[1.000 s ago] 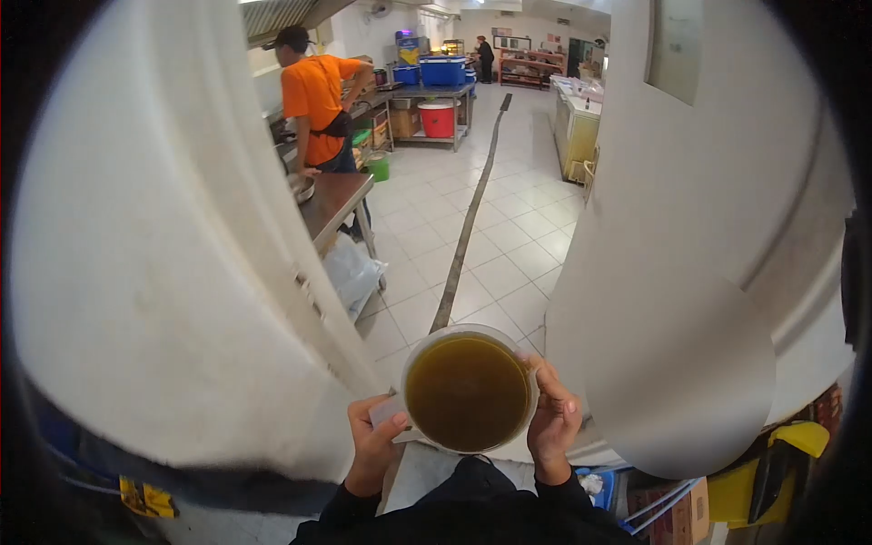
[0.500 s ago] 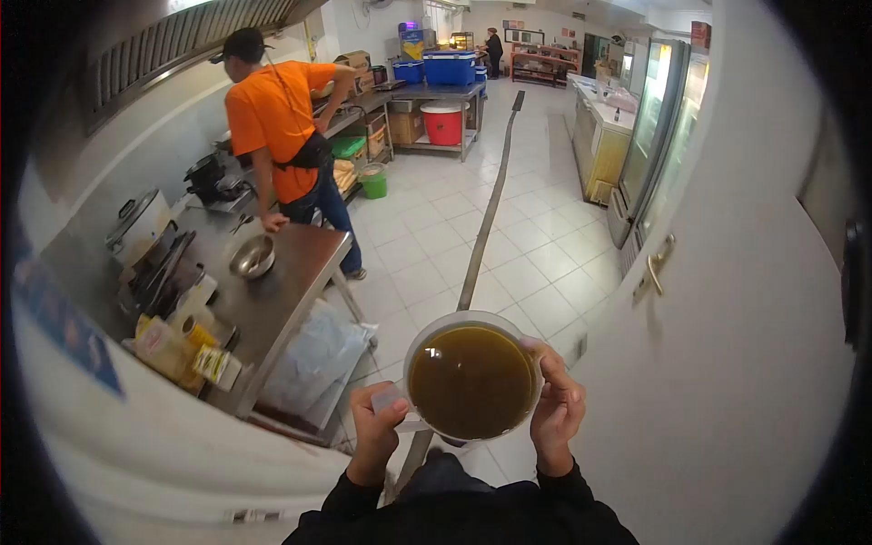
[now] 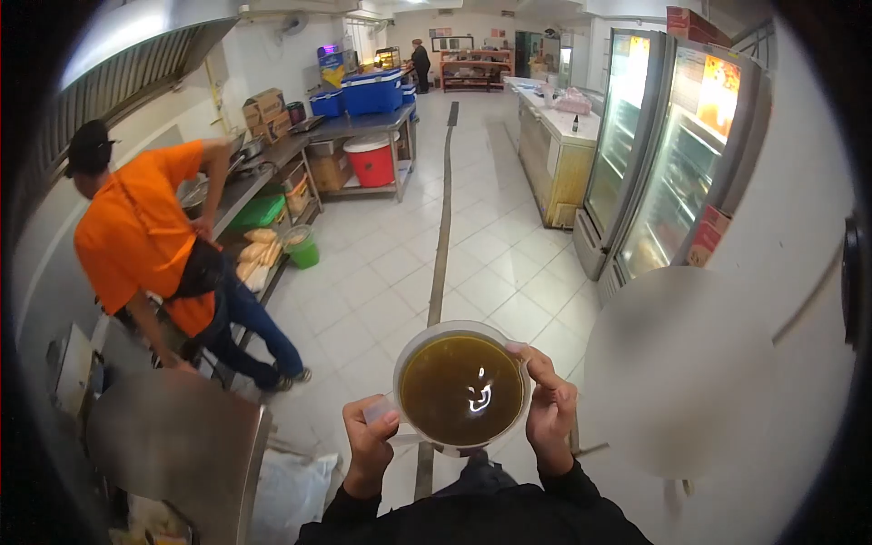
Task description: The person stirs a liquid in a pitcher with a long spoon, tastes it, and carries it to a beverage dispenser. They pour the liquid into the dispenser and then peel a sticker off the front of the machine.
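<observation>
Between my hands is a translucent plastic measuring jug [image 3: 411, 338] holding brown liquid [image 3: 459, 391], its surface near the rim. My left hand [image 3: 371, 440] is closed around the handle on the jug's left side, thumb on top. My right hand [image 3: 549, 404] is closed against the right side of the jug, fingers pressed to its wall and rim. The jug is held over the tiled floor [image 3: 490, 282], in front of my body, roughly level.
To the left, a person in an orange shirt [image 3: 150, 227] leans with a hand on a steel table [image 3: 238, 454]. A green bucket [image 3: 302, 250] and red bucket [image 3: 370, 163] stand beyond. Glass-door fridges [image 3: 672, 163] and a counter [image 3: 545, 163] line the right. A drain channel [image 3: 440, 245] runs along the floor.
I have moved forward past the door, and the steel table and orange-shirted person shift left and nearer. The jug stays in both my hands; its liquid now shows a rippled reflection.
</observation>
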`<state>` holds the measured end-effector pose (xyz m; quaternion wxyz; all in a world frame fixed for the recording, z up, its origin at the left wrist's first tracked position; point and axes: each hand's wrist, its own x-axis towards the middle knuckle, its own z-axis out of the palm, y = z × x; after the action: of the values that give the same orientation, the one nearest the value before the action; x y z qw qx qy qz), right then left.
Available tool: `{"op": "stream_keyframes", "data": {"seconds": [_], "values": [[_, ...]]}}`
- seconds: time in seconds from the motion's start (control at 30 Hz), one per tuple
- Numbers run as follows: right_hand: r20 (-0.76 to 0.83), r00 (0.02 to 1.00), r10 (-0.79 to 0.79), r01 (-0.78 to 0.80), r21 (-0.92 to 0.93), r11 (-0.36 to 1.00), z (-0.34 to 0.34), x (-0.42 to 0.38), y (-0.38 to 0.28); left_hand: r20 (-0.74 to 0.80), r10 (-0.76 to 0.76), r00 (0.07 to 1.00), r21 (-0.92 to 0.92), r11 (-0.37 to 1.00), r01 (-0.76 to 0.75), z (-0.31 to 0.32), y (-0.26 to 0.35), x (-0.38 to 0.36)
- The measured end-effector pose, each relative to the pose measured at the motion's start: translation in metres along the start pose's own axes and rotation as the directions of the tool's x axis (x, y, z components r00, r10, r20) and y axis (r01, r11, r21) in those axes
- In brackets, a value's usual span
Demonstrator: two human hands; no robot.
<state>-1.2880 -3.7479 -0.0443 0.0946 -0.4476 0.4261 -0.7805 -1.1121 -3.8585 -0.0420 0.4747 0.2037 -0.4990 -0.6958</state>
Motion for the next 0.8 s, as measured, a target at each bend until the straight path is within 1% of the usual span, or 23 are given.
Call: {"op": "stream_keyframes", "data": {"seconds": [0.1, 0.2, 0.33, 0.4, 0.5, 0.63, 0.73, 0.8], "values": [[0.012, 1.000, -0.004, 0.004, -0.006, 1.000, -0.020, 0.085, 0.059, 0.000, 0.042, 0.999, 0.021, 0.999, -0.042, 0.027, -0.031, 0.099], [0.026, 1.000, -0.005, 0.005, 0.006, 1.000, -0.040, 0.166, 0.120, 0.081, 0.001, 0.997, 0.049, 0.999, -0.005, 0.048, -0.055, 0.199], [0.039, 0.999, -0.016, 0.016, 0.006, 1.000, -0.060, 0.284, 0.199, 0.091, 0.021, 0.996, 0.020, 1.000, -0.023, 0.076, -0.095, 0.333], [0.031, 0.999, -0.017, 0.017, 0.010, 1.000, -0.068, 0.339, 0.241, 0.092, 0.024, 0.995, 0.015, 1.000, -0.025, 0.089, -0.116, 0.397], [0.005, 1.000, -0.013, 0.014, -0.014, 1.000, -0.083, 0.418, 0.311, 0.037, -0.015, 0.999, -0.001, 1.000, 0.015, 0.107, -0.147, 0.496], [-0.010, 0.999, -0.052, 0.052, -0.003, 0.999, -0.098, 0.527, 0.399, 0.086, 0.001, 0.996, 0.003, 1.000, -0.001, 0.127, -0.185, 0.634], [-0.052, 0.998, -0.026, 0.027, 0.020, 0.999, -0.108, 0.610, 0.458, 0.111, 0.006, 0.994, 0.008, 1.000, -0.007, 0.147, -0.210, 0.734], [-0.056, 0.998, -0.039, 0.040, 0.020, 0.999, -0.118, 0.667, 0.499, 0.112, -0.004, 0.994, 0.015, 1.000, 0.003, 0.163, -0.226, 0.803]]}}
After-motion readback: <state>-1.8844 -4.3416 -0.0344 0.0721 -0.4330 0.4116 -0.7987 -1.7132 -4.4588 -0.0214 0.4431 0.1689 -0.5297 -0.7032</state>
